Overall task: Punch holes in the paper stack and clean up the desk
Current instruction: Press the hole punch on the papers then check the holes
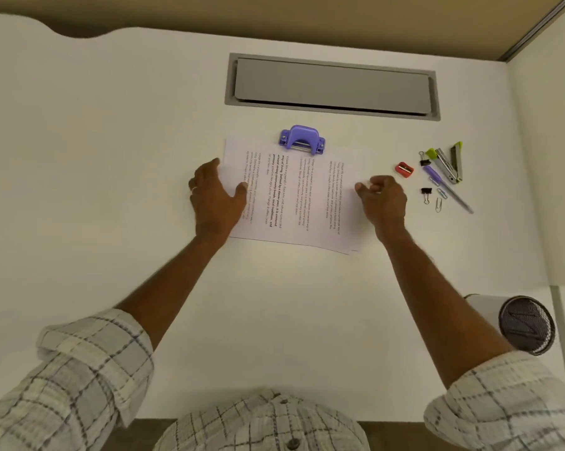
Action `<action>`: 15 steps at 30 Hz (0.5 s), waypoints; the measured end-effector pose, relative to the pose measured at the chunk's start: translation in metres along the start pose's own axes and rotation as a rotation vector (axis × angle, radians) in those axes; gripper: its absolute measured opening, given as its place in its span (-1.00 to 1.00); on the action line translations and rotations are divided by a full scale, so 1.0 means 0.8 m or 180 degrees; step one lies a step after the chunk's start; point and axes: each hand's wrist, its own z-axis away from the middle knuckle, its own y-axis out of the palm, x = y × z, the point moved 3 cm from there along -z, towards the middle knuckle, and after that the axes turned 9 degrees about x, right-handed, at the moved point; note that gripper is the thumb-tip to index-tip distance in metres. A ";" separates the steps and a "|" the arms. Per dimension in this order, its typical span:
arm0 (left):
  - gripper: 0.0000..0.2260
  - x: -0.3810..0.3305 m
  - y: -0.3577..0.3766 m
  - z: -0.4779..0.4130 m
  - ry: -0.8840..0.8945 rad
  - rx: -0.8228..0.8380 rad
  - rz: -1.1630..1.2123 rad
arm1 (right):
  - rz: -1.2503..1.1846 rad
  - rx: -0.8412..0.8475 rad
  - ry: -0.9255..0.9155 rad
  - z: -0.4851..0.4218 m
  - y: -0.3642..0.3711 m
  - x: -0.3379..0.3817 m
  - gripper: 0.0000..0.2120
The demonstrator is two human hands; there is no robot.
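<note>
Your left hand [214,196] spreads flat fingers on the paper stack [294,203]; your right hand [383,200] curls at its right edge (grip unclear). A rounded purple hole punch [302,139] sits over its far edge.

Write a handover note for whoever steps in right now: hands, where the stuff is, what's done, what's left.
Left hand: rests flat on the paper stack's left edge.
Right hand: fingers curled at the stack's right edge; grip unclear.
Purple hole punch: sits over the stack's far edge.
Done: stack lined up in the punch; no holes visible.
Left: press the punch, then clear the stapler, red sharpener, pen, binder clips and paper clips, probably into the mesh cup.
</note>
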 end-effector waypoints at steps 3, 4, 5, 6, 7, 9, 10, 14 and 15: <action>-0.28 0.004 -0.008 -0.006 -0.0325 0.0234 0.0106 | -0.0103 0.0130 0.0156 0.011 0.010 0.002 -0.53; -0.28 0.003 -0.010 -0.009 -0.0393 0.0250 0.0243 | -0.0152 0.0179 0.0227 0.012 0.012 0.004 -0.51; -0.28 0.001 -0.013 -0.011 -0.0455 0.0258 0.0375 | -0.0230 0.0232 0.0298 0.013 0.014 0.006 -0.50; -0.28 0.000 -0.015 -0.013 -0.0499 0.0267 0.0461 | -0.0348 0.0275 0.0371 0.014 0.015 0.008 -0.50; -0.30 -0.001 -0.017 -0.016 -0.0521 0.0281 0.0498 | -0.0488 0.0307 0.0445 0.013 0.014 0.009 -0.50; -0.34 0.001 -0.022 -0.020 -0.0559 0.0316 0.0562 | -0.0686 0.0332 0.0556 0.012 0.012 0.009 -0.52; -0.37 0.003 -0.025 -0.022 -0.0598 0.0331 0.0623 | -0.0727 0.0337 0.0585 0.010 0.010 0.008 -0.54; -0.48 0.011 -0.033 -0.025 -0.0778 0.0322 0.0777 | -0.0825 0.0341 0.0723 -0.001 0.006 0.004 -0.73; -0.52 0.011 -0.034 -0.024 -0.0806 0.0309 0.0816 | -0.0861 0.0373 0.0776 -0.002 0.005 0.005 -0.79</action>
